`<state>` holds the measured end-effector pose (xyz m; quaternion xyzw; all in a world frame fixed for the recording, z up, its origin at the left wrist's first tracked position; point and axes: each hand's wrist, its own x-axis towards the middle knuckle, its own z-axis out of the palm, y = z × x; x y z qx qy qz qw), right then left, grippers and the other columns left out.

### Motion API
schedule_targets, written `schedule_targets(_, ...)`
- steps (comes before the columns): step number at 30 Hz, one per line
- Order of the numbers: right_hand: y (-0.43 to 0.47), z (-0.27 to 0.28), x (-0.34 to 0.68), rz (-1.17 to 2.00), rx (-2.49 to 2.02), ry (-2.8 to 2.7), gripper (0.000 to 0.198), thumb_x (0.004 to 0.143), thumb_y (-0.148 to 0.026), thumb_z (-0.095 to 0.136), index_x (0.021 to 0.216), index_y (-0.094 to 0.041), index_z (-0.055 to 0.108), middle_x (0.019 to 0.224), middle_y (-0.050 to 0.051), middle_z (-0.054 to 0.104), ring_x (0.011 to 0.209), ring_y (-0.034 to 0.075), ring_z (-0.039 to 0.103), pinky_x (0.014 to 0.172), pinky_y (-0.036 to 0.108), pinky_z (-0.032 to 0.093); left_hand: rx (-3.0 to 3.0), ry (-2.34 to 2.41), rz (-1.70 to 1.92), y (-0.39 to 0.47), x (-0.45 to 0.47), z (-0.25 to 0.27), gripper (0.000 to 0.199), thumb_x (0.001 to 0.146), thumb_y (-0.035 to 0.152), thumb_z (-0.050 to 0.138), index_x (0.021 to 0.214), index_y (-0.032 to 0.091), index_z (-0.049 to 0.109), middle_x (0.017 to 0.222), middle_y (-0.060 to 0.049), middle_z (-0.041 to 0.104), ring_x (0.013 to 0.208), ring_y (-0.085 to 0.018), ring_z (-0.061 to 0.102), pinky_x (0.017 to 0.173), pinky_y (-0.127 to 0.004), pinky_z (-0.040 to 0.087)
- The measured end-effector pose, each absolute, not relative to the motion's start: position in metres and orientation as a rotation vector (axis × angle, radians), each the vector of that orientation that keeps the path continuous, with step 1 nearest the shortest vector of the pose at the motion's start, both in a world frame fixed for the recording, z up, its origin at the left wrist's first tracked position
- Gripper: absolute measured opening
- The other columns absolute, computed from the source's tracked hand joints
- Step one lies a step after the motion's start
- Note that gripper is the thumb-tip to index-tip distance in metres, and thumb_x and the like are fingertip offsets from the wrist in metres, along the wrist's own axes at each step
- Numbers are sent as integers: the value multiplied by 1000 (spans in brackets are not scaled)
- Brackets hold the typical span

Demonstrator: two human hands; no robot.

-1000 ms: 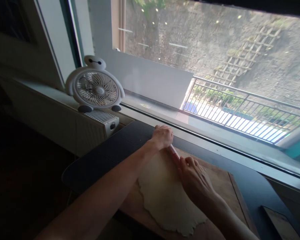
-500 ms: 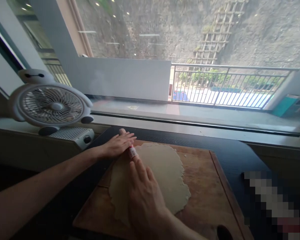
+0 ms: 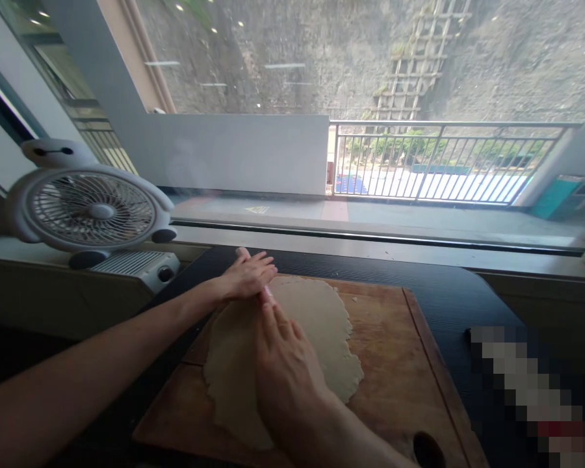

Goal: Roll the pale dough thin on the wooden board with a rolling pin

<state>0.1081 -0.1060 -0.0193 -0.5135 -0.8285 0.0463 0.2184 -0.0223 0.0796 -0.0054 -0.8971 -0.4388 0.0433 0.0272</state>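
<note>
A thin, wide sheet of dough [image 3: 324,331] with ragged edges lies on a wooden cutting board [image 3: 390,351]. Across its left half a slim rolling pin [image 3: 266,296] runs away from me, mostly covered by my hands. My left hand [image 3: 251,276] rests flat over the pin's far part, fingers stretched to the right. Nearer to me, my right hand [image 3: 290,367] presses along the pin with straight fingers pointing forward. Neither hand is wrapped around the pin. Its near end is hidden under my right hand.
The board sits on a black table [image 3: 448,292] against a window sill [image 3: 322,250]. A white fan [image 3: 95,208] stands to the left. A dark round hole [image 3: 428,450] marks the board's near right corner. A pixelated object [image 3: 526,377] lies at the right.
Both hands and the rolling pin have shifted slightly to the right across the dough. More of the dough's left side now shows. The view has moved a little.
</note>
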Motion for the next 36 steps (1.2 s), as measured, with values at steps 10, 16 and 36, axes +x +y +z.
schedule_targets(10, -94, -2, 138, 190, -1683, -2158, 59, 87, -9, 33, 145, -6, 24, 141, 22, 40, 130, 27, 39, 103, 44, 35, -2800, -1410, 154, 95, 45, 2, 45, 96, 39, 20, 131, 31, 47, 144, -3, 41, 136, -27, 28, 106, -58, 17)
schedule_targets(16, -107, -13, 118, 125, -1414, -2317, 53, 89, -12, 34, 140, -2, 34, 146, 20, 33, 135, 27, 29, 105, 42, 34, -2757, -1462, 5, 67, -15, -4, 50, 95, 37, 18, 132, 22, 48, 144, -6, 42, 138, -24, 25, 109, -51, 19)
schedule_targets(36, -95, -5, 86, 81, -1452, -2390, 51, 92, -24, 33, 138, -3, 35, 143, 23, 35, 134, 29, 29, 105, 45, 28, -2688, -1537, -428, 0, -98, -14, 50, 96, 35, 21, 135, 16, 45, 143, -9, 42, 136, -19, 31, 112, -42, 23)
